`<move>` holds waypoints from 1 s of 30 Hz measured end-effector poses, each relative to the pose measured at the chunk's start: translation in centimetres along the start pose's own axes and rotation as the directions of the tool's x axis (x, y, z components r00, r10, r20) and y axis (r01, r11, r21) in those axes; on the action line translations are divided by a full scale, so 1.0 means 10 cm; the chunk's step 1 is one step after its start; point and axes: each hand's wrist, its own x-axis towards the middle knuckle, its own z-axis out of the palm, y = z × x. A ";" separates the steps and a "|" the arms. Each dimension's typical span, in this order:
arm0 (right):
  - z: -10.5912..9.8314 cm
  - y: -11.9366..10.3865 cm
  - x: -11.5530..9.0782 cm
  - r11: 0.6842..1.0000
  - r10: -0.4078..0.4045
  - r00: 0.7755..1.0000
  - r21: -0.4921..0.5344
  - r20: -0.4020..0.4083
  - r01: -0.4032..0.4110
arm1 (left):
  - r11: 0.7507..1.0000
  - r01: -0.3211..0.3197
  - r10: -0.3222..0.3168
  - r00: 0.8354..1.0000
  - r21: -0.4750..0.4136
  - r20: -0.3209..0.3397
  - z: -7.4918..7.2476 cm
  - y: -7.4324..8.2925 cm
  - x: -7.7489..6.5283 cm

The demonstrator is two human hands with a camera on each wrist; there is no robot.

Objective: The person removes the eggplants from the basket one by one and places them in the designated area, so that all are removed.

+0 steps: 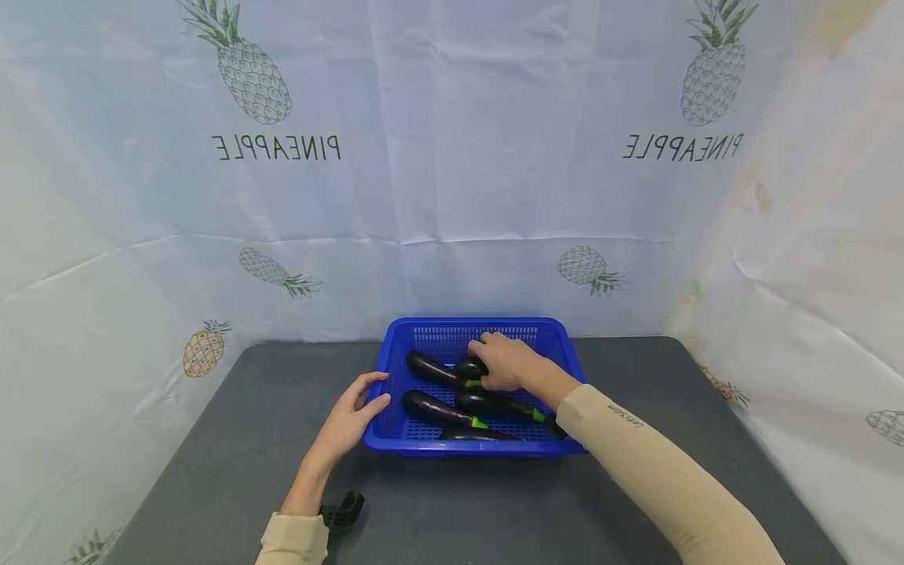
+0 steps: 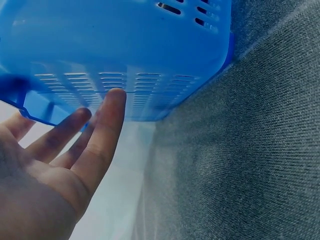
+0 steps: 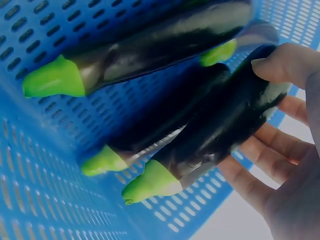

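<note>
A blue perforated plastic basket [image 1: 487, 449] stands on the dark table, with several dark purple eggplants inside. My right hand [image 1: 507, 362] reaches over its far right part and grips one eggplant [image 3: 220, 117], thumb on one side and fingers round the other. Its green stem end points away from the palm in the right wrist view. Another eggplant [image 3: 155, 120] lies right alongside it, and a third eggplant [image 3: 160, 55] lies farther across. At the basket's left rim is my left hand [image 1: 346, 416], its loosely spread fingers against the outer wall in the left wrist view.
Nearer the front of the basket lie more eggplants [image 1: 434, 408], one partly hidden by the front rim. A pineapple-print curtain [image 1: 438, 173] hangs behind and beside the grey table [image 1: 282, 416]. A black strap [image 1: 343, 510] shows at my left wrist.
</note>
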 end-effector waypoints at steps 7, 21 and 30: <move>-0.16 -0.04 -0.10 1.000 -0.003 0.999 -0.013 -0.038 0.003 | 1.000 0.000 0.000 1.000 0.008 -0.006 0.00 -0.02 0.00; -0.41 -0.06 -0.39 0.998 -0.057 0.991 -0.035 -0.122 0.053 | 1.000 0.001 -0.001 1.000 0.020 -0.011 -0.01 -0.03 0.02; -0.50 -0.07 -0.58 0.993 -0.094 0.980 -0.087 -0.173 0.080 | 1.000 0.007 -0.007 1.000 0.003 0.000 -0.01 -0.04 0.01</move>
